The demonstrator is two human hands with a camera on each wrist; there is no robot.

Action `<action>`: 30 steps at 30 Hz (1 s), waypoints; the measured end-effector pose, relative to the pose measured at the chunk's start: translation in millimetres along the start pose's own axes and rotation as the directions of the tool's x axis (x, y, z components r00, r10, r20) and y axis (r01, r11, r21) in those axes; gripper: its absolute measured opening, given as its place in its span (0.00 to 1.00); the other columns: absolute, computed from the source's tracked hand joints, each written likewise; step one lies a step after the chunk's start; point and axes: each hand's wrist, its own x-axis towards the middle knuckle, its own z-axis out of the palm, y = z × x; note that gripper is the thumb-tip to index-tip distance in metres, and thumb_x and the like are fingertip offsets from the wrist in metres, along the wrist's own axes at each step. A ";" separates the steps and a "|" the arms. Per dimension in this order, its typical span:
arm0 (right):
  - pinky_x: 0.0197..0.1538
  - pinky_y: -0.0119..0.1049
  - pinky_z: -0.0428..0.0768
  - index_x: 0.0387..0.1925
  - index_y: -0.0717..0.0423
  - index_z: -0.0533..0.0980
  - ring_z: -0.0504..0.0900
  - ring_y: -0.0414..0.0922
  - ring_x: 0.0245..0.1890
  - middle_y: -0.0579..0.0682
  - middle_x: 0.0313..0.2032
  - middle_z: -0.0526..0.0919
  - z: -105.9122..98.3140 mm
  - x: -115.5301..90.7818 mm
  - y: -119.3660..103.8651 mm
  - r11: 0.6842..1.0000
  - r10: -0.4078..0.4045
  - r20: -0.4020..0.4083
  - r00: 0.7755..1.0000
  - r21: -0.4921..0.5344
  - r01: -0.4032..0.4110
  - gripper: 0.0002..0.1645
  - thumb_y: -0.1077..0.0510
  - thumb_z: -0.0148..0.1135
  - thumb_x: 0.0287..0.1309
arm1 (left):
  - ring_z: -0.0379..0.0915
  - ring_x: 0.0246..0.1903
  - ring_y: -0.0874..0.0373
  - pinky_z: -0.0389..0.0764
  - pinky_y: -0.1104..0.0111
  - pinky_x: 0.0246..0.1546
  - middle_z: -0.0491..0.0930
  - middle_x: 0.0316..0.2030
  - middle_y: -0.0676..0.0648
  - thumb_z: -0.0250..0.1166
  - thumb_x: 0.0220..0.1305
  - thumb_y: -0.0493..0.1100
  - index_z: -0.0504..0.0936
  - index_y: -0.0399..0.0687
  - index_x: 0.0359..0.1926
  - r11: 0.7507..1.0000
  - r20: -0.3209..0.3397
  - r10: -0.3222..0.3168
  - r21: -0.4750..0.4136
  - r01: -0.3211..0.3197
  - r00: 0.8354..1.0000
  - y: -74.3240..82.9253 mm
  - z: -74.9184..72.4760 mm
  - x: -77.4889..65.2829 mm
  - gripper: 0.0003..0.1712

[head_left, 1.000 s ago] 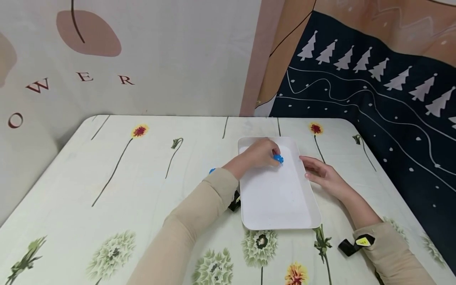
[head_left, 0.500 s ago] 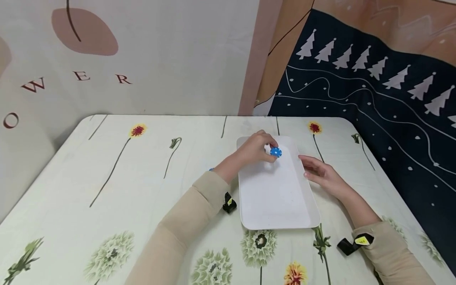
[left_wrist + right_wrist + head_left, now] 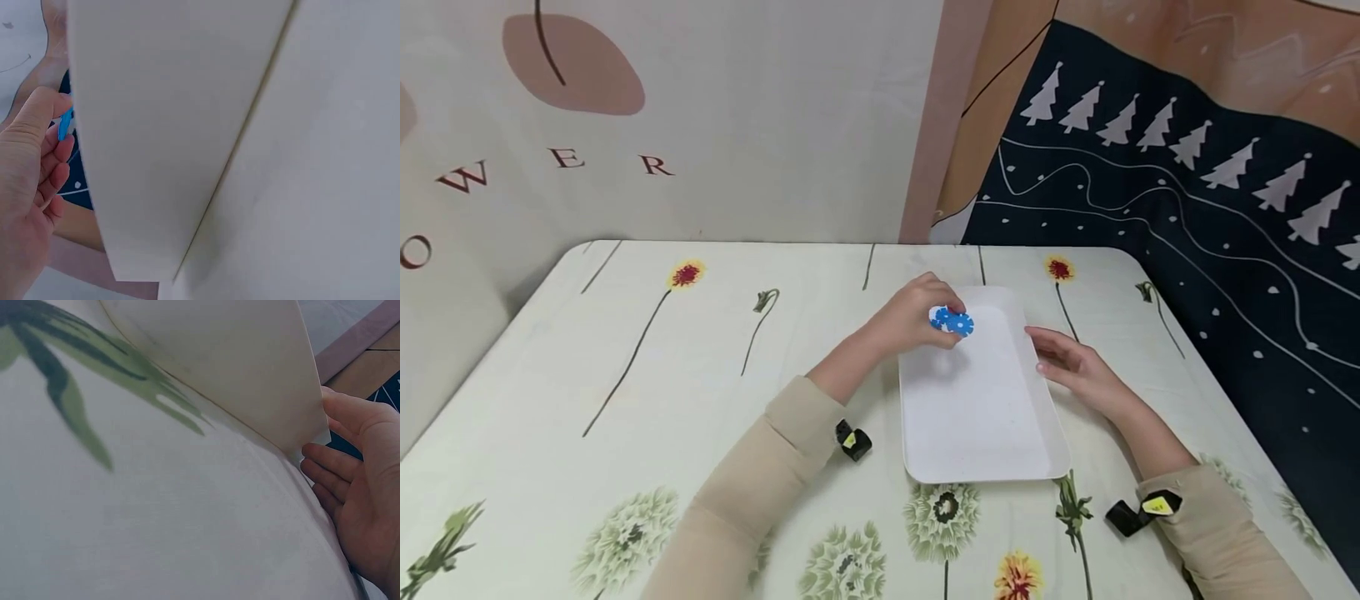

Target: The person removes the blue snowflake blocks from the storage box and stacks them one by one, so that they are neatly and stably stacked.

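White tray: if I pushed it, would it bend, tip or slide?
The white tray is likely stiff, since its raised walls hold straight. It may be light for its size, judging by its thin rim. Lying flat and low on the flower-print tablecloth, it would probably slide rather than tip.

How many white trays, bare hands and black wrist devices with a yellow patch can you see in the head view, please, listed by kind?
White tray: 1
Bare hands (left hand, right hand): 2
Black wrist devices with a yellow patch (left device, right device): 2
Total: 5
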 end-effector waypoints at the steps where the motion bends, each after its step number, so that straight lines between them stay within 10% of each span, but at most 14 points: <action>1: 0.56 0.20 0.63 0.68 0.64 0.61 0.68 0.32 0.56 0.65 0.63 0.66 -0.1 0.2 0.3 1.000 -0.005 0.001 1.000 0.002 0.005 0.31 0.63 0.56 0.66 | 0.67 0.45 0.58 0.75 0.65 0.48 0.82 0.40 0.50 0.75 0.50 0.40 0.85 0.41 0.42 1.000 -0.003 0.006 -0.003 -0.006 1.000 0.4 -2.0 -2.9 0.17; 21: 0.56 0.21 0.64 0.68 0.65 0.60 0.68 0.33 0.57 0.67 0.63 0.66 -0.9 1.4 3.3 0.999 -0.012 0.004 1.000 0.032 0.012 0.31 0.63 0.56 0.66 | 0.69 0.44 0.56 0.74 0.69 0.44 0.83 0.37 0.49 0.75 0.48 0.38 0.85 0.38 0.39 0.987 -0.114 0.161 0.029 -0.158 0.980 -6.8 -34.9 -55.3 0.15; 30: 0.56 0.21 0.64 0.68 0.65 0.60 0.68 0.34 0.57 0.67 0.63 0.66 -0.5 0.2 3.2 0.999 -0.011 0.001 1.000 0.039 0.011 0.31 0.63 0.56 0.66 | 0.69 0.44 0.56 0.77 0.57 0.44 0.82 0.38 0.48 0.76 0.46 0.34 0.85 0.38 0.39 0.992 -0.106 0.124 -0.016 -0.126 0.987 -16.7 -44.3 -76.4 0.16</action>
